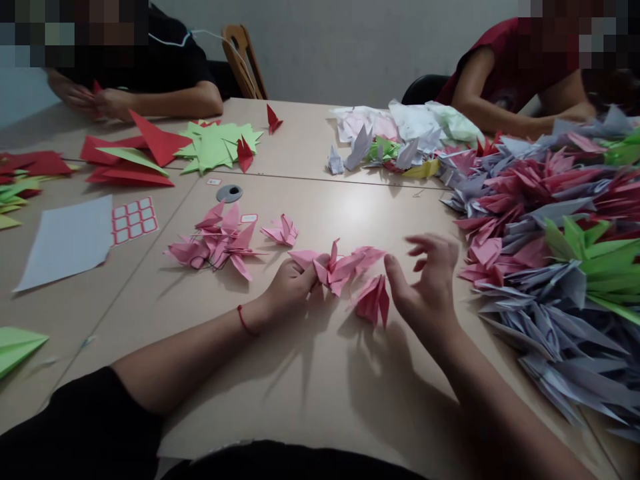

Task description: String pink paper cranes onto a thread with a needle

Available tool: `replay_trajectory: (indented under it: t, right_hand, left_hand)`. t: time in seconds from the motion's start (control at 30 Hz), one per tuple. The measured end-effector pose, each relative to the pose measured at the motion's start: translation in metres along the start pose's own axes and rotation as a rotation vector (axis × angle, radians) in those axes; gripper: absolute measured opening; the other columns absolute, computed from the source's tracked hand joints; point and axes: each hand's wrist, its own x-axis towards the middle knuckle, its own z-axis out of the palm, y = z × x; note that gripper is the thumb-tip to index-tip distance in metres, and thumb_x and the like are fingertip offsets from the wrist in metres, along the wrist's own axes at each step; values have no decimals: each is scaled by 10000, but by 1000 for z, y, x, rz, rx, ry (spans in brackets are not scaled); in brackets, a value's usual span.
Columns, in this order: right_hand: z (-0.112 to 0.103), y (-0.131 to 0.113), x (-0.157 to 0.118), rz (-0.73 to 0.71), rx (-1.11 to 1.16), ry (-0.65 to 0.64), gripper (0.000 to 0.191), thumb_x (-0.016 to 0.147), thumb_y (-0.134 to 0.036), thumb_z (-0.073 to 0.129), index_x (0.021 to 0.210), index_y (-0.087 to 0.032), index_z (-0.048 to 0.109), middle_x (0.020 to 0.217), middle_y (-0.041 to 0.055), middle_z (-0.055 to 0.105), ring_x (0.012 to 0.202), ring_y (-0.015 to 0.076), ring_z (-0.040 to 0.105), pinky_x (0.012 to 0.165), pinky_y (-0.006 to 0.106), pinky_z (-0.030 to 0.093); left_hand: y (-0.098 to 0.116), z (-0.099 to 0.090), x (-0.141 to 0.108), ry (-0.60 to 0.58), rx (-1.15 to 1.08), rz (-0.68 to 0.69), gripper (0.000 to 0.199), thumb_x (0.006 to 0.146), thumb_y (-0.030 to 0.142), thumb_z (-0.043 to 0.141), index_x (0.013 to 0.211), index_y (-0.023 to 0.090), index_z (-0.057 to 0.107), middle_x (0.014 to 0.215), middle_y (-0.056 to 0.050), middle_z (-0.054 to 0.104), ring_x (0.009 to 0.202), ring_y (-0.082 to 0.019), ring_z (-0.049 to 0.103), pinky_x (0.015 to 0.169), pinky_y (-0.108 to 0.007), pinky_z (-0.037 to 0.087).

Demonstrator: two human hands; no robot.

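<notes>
My left hand (293, 287), with a red cord on the wrist, pinches a pink origami crane (334, 272) above the table. Right beside that crane is another pink crane (366, 259), and a folded pink piece (374, 301) sits below it, close to my right thumb. Whether these are joined cannot be made out. My right hand (427, 280) is raised with its fingers apart and nothing in it. Farther left lie a cluster of pink cranes (220, 241) with dark thread or wire among them and a single pink crane (281, 231).
A large heap of grey, pink and green folded paper (540, 267) covers the right side. Green folded pieces (215, 147), red folded pieces (155, 137), a white sheet (70, 237) and a label sheet (134, 220) lie left. Two people sit across the table (250, 387).
</notes>
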Motion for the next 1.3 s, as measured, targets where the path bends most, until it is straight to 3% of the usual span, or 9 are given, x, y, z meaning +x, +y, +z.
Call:
replay_trajectory:
  t: [0.13, 0.2, 0.3, 0.53, 0.77, 0.97, 1.03, 1.13, 1.3]
  right_hand:
    - [9, -21, -14, 122, 98, -530, 357, 875, -481, 467, 673, -187, 495, 575, -22, 471, 528, 115, 452, 505, 258, 348]
    - [20, -24, -17, 241, 196, -654, 445, 891, -539, 402, 631, -187, 482, 541, -20, 479, 505, 112, 453, 492, 255, 349]
    - [38, -18, -19, 230, 285, -596, 449, 916, -508, 358, 617, -190, 465, 549, -13, 496, 514, 113, 468, 509, 256, 376]
    - [33, -2, -27, -172, 279, -341, 259, 938, -271, 388, 740, -191, 535, 687, 12, 574, 602, 128, 532, 588, 277, 442]
    - [34, 9, -33, -185, 396, -235, 233, 948, -275, 381, 967, -242, 612, 913, 36, 672, 850, 189, 638, 727, 332, 512]
    - [40, 7, -36, -299, 273, -221, 161, 912, -209, 438, 869, -208, 593, 712, 22, 597, 643, 159, 580, 577, 297, 469]
    - [39, 4, -36, -377, 238, -265, 193, 901, -193, 444, 736, -199, 545, 624, 8, 533, 560, 140, 517, 518, 278, 426]
    - [39, -1, -38, -323, 228, -356, 276, 921, -229, 406, 662, -200, 495, 616, 15, 510, 556, 136, 488, 518, 277, 418]
    - [46, -9, -43, 39, 295, -341, 345, 943, -385, 355, 688, -212, 508, 637, 21, 555, 605, 155, 533, 608, 295, 470]
  left_hand:
    - [1, 7, -4, 38, 39, 1, 400, 894, 376, 435, 558, 159, 447, 508, 45, 418, 490, -68, 364, 485, -201, 312]
    - [-1, 10, -7, 18, 91, 27, 400, 904, 394, 419, 583, 160, 468, 529, 38, 452, 509, -77, 409, 519, -207, 349]
    - [-5, 12, -13, 4, 233, 116, 410, 922, 401, 378, 602, 165, 479, 539, 28, 471, 526, -91, 443, 544, -220, 361]
    - [-8, 12, -20, -96, 327, 228, 441, 906, 512, 364, 772, 153, 580, 702, -35, 584, 665, -142, 529, 666, -269, 428]
    - [-13, 7, -16, -130, 183, 326, 638, 846, 681, 290, 965, 145, 615, 993, -126, 613, 968, -239, 559, 856, -364, 432]
    - [-13, 10, -18, -109, 204, 261, 607, 667, 764, 517, 732, 161, 522, 660, -1, 531, 601, -127, 466, 578, -256, 390]
    - [-12, 12, -17, -101, 227, 200, 535, 760, 695, 478, 724, 163, 517, 640, 11, 504, 578, -115, 444, 560, -250, 375]
    - [-11, 13, -16, -94, 148, 155, 414, 927, 471, 335, 752, 165, 550, 710, -15, 560, 655, -125, 507, 656, -259, 423]
    - [-13, 15, -16, -73, 74, 97, 370, 948, 371, 313, 740, 169, 543, 688, -11, 565, 661, -126, 522, 675, -260, 434]
